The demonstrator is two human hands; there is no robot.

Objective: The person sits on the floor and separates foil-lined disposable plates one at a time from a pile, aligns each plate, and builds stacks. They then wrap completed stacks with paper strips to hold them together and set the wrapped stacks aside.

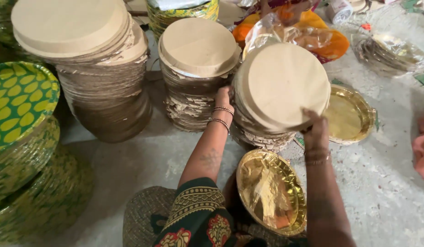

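Head view shows your left hand pressed flat against the left side of a tilted stack of tan paper discs, fingers open around its edge. Your right hand grips the stack's near right rim, fingers curled over it. That stack leans toward you, centre-right on the grey floor. Just beside it to the right lies a gold plate; another pile of gold plates rests near, between your arms. Taller tan stacks stand far left.
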